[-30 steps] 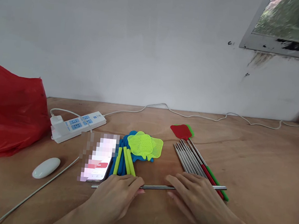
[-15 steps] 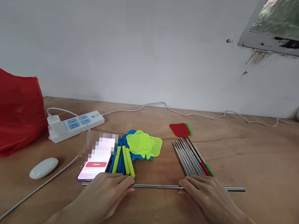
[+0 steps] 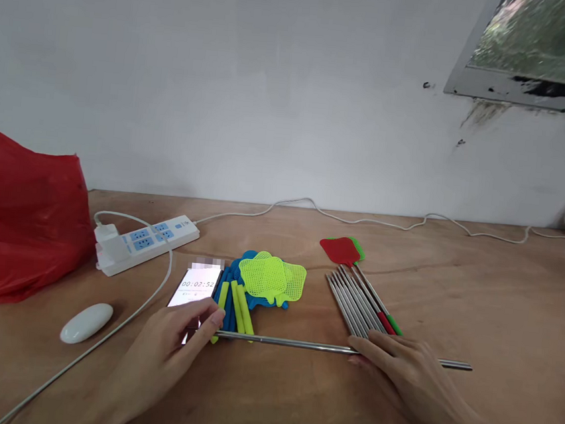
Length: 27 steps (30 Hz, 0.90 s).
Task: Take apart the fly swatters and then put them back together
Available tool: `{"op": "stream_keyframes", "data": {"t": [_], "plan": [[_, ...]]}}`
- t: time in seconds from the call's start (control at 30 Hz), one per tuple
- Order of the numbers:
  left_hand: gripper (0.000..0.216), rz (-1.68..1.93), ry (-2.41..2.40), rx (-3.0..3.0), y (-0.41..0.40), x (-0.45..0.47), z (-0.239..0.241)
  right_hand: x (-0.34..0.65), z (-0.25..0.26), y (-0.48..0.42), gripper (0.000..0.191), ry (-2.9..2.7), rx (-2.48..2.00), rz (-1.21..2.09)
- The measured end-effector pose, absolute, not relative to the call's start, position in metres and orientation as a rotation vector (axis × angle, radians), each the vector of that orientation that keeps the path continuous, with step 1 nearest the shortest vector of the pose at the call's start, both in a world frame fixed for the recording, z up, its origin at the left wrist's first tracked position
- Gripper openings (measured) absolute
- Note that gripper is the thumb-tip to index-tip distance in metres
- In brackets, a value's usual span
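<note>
A thin metal rod (image 3: 294, 344) with stepped sections lies crosswise in front of me. My left hand (image 3: 175, 335) pinches its left end between thumb and fingers, partly covering the phone. My right hand (image 3: 392, 362) is closed round the rod farther right, and the thicker end sticks out beyond it. Past my right hand several metal rods (image 3: 354, 302) lie side by side, next to a red fly swatter (image 3: 341, 250) with a green one (image 3: 359, 246) partly under it. Yellow-green handles (image 3: 240, 308) and swatter heads (image 3: 271, 277) rest on blue ones (image 3: 230, 310).
A phone (image 3: 201, 277) showing a timer lies left of the handles. Behind it are a white power strip (image 3: 160, 240) and its cable. A white oval object (image 3: 86, 323) and a red bag (image 3: 21, 227) are at the left. A wall closes off the table's back.
My left hand has moved up and left, changing from a palm-down hold to a pinch at the rod's end. The rod and right hand have shifted slightly right. The phone screen now shows a timer.
</note>
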<state>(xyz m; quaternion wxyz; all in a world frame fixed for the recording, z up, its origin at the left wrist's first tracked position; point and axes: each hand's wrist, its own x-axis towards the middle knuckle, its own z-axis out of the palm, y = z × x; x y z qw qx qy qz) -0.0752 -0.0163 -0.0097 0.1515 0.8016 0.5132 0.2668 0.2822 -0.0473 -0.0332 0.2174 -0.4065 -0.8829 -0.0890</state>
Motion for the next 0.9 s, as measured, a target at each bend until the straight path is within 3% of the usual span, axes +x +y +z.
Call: {"op": "stream_keyframes", "data": {"t": [0.13, 0.27, 0.33, 0.5, 0.9], "plan": [[0.049, 0.695, 1.469, 2.182, -0.014, -0.075, -0.013, 0.282, -0.031, -0.048, 0.026, -2.456, -1.196, -0.126], [0.049, 0.759, 1.529, 2.078, -0.012, -0.080, -0.016, 0.304, -0.033, -0.042, 0.013, -2.324, -1.500, -0.269], [0.049, 0.824, 1.527, 2.013, -0.013, -0.081, -0.017, 0.315, -0.036, -0.041, 0.021, -2.302, -1.617, -0.313], [0.038, 1.016, 1.467, 1.694, -0.024, -0.067, -0.024, 0.302, -0.039, -0.048, 0.024, -2.284, -1.557, -0.354], [0.056, 1.164, 1.163, 1.262, -0.026, -0.001, -0.048, 0.236, -0.031, -0.046, 0.014, -2.376, -1.528, -0.201]]}}
